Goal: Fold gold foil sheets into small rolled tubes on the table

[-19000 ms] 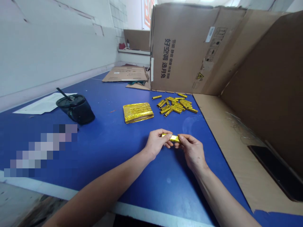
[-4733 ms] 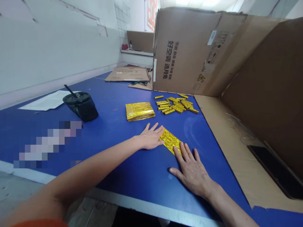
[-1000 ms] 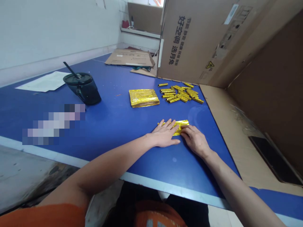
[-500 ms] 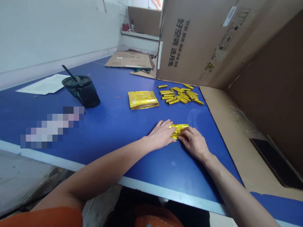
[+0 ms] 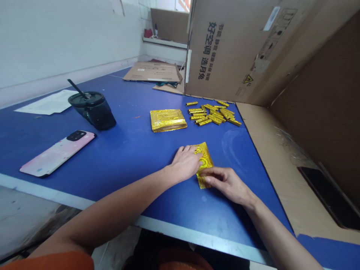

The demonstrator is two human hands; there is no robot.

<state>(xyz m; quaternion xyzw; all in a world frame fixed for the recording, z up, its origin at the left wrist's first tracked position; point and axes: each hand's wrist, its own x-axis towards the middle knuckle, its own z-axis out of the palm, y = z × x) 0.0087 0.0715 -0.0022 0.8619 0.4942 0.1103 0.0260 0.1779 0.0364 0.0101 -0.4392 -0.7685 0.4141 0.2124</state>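
Observation:
A sheet of shiny gold foil paper (image 5: 207,152), with a ring-like pattern on its face, lies lengthwise on the blue table in front of me. My left hand (image 5: 187,160) rests over its left side, palm down, fingers laid out on the foil. From the right, my right hand (image 5: 227,183) touches the near part of the sheet with thumb and fingertips, a gap showing between them. Behind the sheet lies a flat stack of gold foil paper (image 5: 168,120). To its right is a loose pile of small rolled gold foil tubes (image 5: 215,114).
A dark lidded cup with a straw (image 5: 95,110) stands at the left, with a white paper (image 5: 46,103) behind it and a phone in a pink-white case (image 5: 57,154) in front. A big cardboard box (image 5: 225,48) walls the back right. Flat cardboard (image 5: 153,71) lies farther back.
The foil sheet has turned from lying crosswise to lengthwise, and more of it shows. My right hand has come nearer to me; my left has shifted slightly left.

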